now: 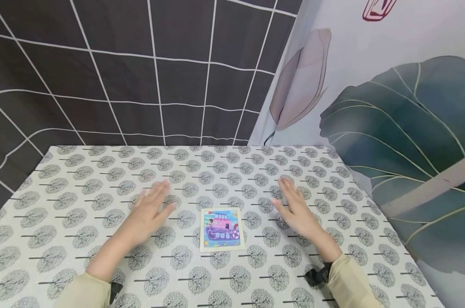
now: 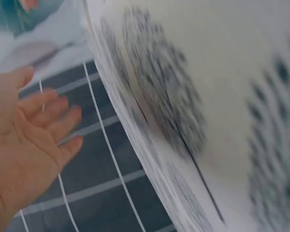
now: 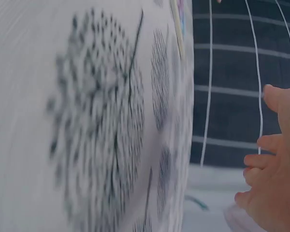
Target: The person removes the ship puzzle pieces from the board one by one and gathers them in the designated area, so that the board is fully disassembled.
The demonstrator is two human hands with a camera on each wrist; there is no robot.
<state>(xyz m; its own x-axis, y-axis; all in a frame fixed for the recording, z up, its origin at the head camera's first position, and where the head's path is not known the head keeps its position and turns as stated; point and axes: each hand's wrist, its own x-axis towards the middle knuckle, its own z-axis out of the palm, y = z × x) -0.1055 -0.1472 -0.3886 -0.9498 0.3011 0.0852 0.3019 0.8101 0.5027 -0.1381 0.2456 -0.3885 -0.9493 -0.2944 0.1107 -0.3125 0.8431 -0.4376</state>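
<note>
A square picture puzzle point(image 1: 222, 229) with a pale border lies flat on the patterned cloth, showing a pink and purple ship. To its left, my left hand point(image 1: 145, 216) is held with fingers extended and thumb apart, touching nothing that I can see. On the other side my right hand point(image 1: 297, 214) is held much the same way, its fingers loosely extended. Both palms face roughly inward, and the puzzle lies between them. The left wrist view shows the left palm point(image 2: 26, 145) with nothing in it. In the right wrist view, the right hand point(image 3: 275, 174) also holds nothing.
A white tablecloth point(image 1: 157, 280) printed with grey trees covers the table. Behind it hangs a dark cloth point(image 1: 182, 81) with a white grid. A pale curtain point(image 1: 355, 51) with large leaves hangs at the right.
</note>
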